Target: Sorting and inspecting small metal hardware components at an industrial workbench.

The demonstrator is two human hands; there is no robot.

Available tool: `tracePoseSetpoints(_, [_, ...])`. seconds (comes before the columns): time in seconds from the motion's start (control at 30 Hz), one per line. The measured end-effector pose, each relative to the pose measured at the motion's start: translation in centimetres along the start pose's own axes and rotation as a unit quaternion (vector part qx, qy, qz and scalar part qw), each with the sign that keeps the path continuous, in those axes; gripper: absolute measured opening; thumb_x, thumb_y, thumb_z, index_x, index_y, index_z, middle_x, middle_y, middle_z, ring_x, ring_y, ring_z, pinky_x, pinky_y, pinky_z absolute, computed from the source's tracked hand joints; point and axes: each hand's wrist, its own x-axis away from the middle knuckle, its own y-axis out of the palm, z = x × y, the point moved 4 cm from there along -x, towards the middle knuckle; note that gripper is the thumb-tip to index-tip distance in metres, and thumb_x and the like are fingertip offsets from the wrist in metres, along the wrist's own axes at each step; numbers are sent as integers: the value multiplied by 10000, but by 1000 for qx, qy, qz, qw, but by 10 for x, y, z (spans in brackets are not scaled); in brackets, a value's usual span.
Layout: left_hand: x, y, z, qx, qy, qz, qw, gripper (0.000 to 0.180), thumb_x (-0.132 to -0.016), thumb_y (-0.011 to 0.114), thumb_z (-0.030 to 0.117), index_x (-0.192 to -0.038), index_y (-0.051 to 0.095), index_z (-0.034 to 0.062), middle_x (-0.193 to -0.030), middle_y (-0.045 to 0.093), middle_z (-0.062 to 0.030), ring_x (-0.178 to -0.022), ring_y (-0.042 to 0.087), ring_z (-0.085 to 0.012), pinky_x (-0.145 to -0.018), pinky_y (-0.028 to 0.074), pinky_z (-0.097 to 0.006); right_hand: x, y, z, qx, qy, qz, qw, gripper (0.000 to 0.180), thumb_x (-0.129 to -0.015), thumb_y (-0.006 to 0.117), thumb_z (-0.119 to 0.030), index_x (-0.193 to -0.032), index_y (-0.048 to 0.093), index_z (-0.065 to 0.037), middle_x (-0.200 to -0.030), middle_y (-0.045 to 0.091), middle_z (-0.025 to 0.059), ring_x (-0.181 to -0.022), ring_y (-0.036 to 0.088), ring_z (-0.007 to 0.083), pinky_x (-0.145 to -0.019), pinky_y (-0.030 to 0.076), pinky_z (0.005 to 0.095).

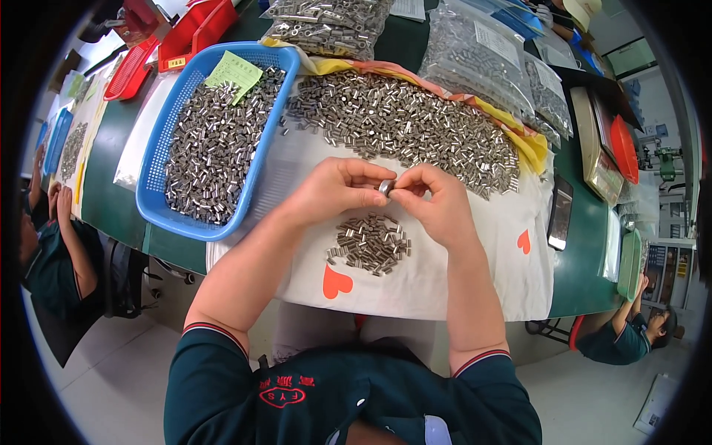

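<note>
Cloth (460,274) spans the table edge, so loose parts stay put and stand out against white. Big heap (404,126) lies at the cloth's far side, within reach. Blue basket (159,156) sits off the cloth's left edge, full of the same metal sleeves, kept separate. Small pile (369,243) lies near the cloth's front, right under the hands. Left hand (334,189) and right hand (437,204) meet above that pile. Fingertips of both pinch 1 sleeve (386,187), raised for a close look.
</note>
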Motion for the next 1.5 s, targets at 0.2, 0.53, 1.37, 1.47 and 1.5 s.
tracePoseSetpoints(0.2, [8, 15, 5, -111, 51, -59, 991, 317, -723, 694, 78, -1018, 605, 1, -892, 633, -45, -822, 570, -72, -720, 471, -217, -5, -3, 26, -172, 80, -133, 973, 125, -733, 668, -103, -804, 593, -32, -702, 532, -50, -614, 445, 31, -548, 386, 188])
tracePoseSetpoints(0.53, [8, 17, 2, -143, 13, -109, 984, 342, -693, 720, 86, -1011, 615, 17, -845, 625, -18, -758, 559, -59, -714, 469, -212, -18, 8, 22, 355, -96, 118, 923, 56, -691, 622, -103, -733, 614, -67, -715, 556, 81, -750, 533, 262, -692, 421, 370])
tracePoseSetpoints(1.37, [1, 2, 2, -15, 7, 27, 999, 348, -736, 674, 41, -1063, 570, -18, -893, 622, -57, -813, 575, -72, -686, 472, -199, 4, -4, -2, 55, -49, 13, 997, 98, -690, 630, -47, -777, 593, -20, -717, 597, 52, -644, 565, 165, -594, 451, 269])
tracePoseSetpoints(1.47, [1, 7, 0, -6, -34, -5, 999, 340, -742, 671, 44, -1058, 569, -27, -894, 626, -74, -808, 574, -77, -689, 473, -200, 1, -7, 3, 22, 5, -30, 999, 123, -698, 643, -66, -802, 603, -14, -722, 601, 39, -630, 555, 123, -592, 449, 249])
tracePoseSetpoints(1.5, [0, 9, 0, -26, -19, -20, 999, 343, -731, 677, 30, -1055, 576, -18, -883, 621, -46, -786, 563, -68, -685, 467, -200, 0, -7, 4, 33, 15, -44, 998, 136, -701, 649, -75, -816, 609, -12, -723, 602, 34, -623, 548, 106, -591, 448, 240])
